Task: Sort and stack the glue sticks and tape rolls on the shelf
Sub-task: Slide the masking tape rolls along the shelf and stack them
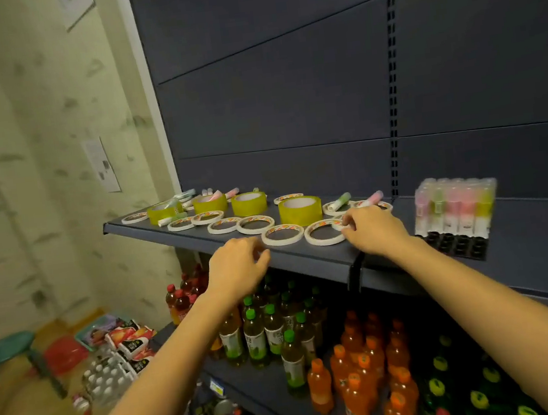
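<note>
Several thin white tape rolls (283, 235) lie flat along the front of the dark shelf (310, 258). Behind them stand several wide yellow tape rolls (300, 211). Loose glue sticks (341, 201) lie among the rolls and at the shelf's back left. A black tray of upright glue sticks (455, 207) stands at the right. My right hand (374, 233) pinches the edge of a thin white tape roll (324, 232) beside the big yellow roll. My left hand (238, 268) hovers at the shelf's front edge with loosely curled fingers, holding nothing, just left of a white roll.
Below the shelf stand rows of green-capped and orange drink bottles (274, 331). A black shelf bracket (356, 273) hangs under my right wrist. On the floor at left are a green stool (7, 350), a red basin and snack packs. The shelf's back panel is bare.
</note>
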{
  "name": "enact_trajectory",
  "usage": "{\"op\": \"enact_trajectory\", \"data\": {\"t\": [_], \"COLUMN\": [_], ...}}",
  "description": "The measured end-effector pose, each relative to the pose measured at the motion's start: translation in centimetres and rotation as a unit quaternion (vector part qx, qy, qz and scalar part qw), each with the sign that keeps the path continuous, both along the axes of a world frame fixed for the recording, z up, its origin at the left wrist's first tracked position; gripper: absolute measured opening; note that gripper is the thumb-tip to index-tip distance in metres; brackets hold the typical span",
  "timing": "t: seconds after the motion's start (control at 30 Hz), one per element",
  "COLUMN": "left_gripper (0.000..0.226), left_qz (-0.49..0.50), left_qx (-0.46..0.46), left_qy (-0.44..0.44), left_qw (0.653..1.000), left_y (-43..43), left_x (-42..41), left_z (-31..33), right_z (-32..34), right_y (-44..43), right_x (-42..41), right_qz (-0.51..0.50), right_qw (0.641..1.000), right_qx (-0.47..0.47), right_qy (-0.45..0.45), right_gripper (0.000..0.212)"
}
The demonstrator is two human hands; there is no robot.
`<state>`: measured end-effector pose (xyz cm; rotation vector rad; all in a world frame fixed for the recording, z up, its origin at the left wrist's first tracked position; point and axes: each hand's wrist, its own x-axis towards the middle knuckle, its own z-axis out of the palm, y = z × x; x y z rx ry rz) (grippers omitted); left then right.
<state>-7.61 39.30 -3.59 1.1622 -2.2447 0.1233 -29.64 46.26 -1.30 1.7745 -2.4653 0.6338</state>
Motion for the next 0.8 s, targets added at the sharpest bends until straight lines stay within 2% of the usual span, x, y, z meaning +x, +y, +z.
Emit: {"op": "enact_trajectory", "data": {"t": [0.17,0.3,0.43,0.57,0.67,0.8], "left_gripper": [0.028,0.028,0.034,0.049,0.055,0.045], "left_qz": [-0.001,0.001,0.019,0.037,0.039,0.003], "left_qx": [0.026,0.040,0.060,0.102,0.130,0.156], "left_qy": [0.006,-0.005,-0.037,-0.089,-0.098,-0.150], "left_qw": [1.000,0.999,0.997,0.990,0.986,0.976], "left_y": [-4.3,-8.0,-11.3,-13.9,-15.4,-16.7], "left_x": [-0.1,-1.3,-2.6,-3.9,-4.9,-5.8], "left_z": [-0.4,-0.4,-0.3,-0.1,-0.1,0.0], "right_z": [0.0,-0.3,-0.1,1.0,1.7,2.1], "right_y": [-4.4,-7.5,-9.4,-10.6,-10.9,-10.3], "right_x": [-0.8,-1.8,-2.7,-3.0,-3.1,-3.6], "right_qz": [-0.077,-0.115,-0.099,-0.091,-0.090,-0.089], "right_qw": [0.996,0.987,0.983,0.975,0.979,0.986], "right_qx": [0.033,0.096,0.125,0.142,0.131,0.101], "right_qy": [0.040,0.065,0.090,0.143,0.125,0.096], "right_gripper": [0.042,0.050,0.040,0.031,0.039,0.031]}}
